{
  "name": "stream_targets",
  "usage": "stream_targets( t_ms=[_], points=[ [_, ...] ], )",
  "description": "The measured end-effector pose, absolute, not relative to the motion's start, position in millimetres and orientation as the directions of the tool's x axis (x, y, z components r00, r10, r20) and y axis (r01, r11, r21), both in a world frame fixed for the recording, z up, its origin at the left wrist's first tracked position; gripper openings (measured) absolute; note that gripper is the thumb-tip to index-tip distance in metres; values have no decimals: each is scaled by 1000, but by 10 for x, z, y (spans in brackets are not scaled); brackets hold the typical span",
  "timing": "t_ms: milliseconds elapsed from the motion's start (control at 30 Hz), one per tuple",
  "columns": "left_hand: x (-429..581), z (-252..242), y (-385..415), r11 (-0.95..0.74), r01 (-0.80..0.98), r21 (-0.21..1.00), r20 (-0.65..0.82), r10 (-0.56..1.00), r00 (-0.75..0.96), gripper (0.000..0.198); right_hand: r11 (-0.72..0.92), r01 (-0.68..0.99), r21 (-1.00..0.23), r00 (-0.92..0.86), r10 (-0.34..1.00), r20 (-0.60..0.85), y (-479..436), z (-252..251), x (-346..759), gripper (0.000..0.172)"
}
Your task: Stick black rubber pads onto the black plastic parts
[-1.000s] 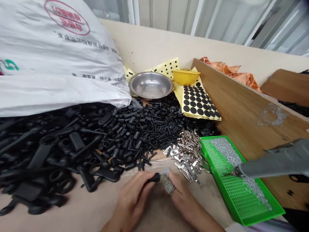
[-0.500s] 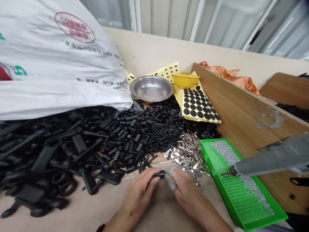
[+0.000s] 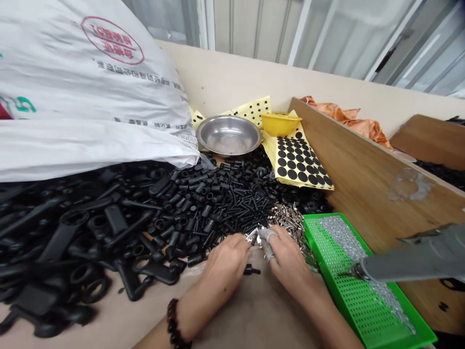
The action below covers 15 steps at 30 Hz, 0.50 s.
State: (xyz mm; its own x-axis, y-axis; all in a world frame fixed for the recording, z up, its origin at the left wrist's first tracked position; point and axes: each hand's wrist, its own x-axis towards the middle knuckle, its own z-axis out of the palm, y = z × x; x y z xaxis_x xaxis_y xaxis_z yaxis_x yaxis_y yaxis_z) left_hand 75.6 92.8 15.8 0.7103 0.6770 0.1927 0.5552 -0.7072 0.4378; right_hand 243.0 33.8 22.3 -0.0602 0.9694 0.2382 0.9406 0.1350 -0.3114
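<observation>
My left hand [image 3: 225,261], with a dark bead bracelet [image 3: 173,322] at the wrist, is palm down with its fingers curled together. A short black plastic piece [image 3: 251,270] with a thin tip pokes out to the right from under it; the grip on it is mostly hidden. The left fingertips touch the near edge of a pile of small metal clips [image 3: 286,218]. Beside them, my right hand [image 3: 288,254] has grey wrapping [image 3: 268,242] on its fingers. Those fingers are bent together at the same clips; what they pinch is hidden.
Black plastic parts [image 3: 109,228] heap up on the left and centre. At right are a green tray [image 3: 363,291] of small silvery pieces, a grey tool [image 3: 410,259] over it, and a wooden divider [image 3: 356,160]. A steel bowl [image 3: 229,135], sticker sheets [image 3: 301,162] and white sack [image 3: 90,82] stand behind.
Both hands have moved slightly forward to the metal clips. The black piece that was between the two hands now sticks out from under my left hand, which has turned palm down.
</observation>
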Motion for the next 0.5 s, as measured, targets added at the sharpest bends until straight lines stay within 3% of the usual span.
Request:
stream_targets(
  t_ms=[133, 300, 500],
  points=[
    [769, 175, 956, -732, 527, 432, 135, 630, 764, 12, 171, 917, -362, -124, 981, 148, 209, 258, 2430, 34],
    [626, -17, 852, -766, 511, 390, 110, 590, 800, 18, 249, 939, -239, -216, 964, 157, 31, 64, 2341, 28],
    [580, 68, 829, -621, 358, 697, 167, 626, 761, 22, 338, 828, -447, -195, 922, 334, 48, 139, 2329, 30]
  ],
)
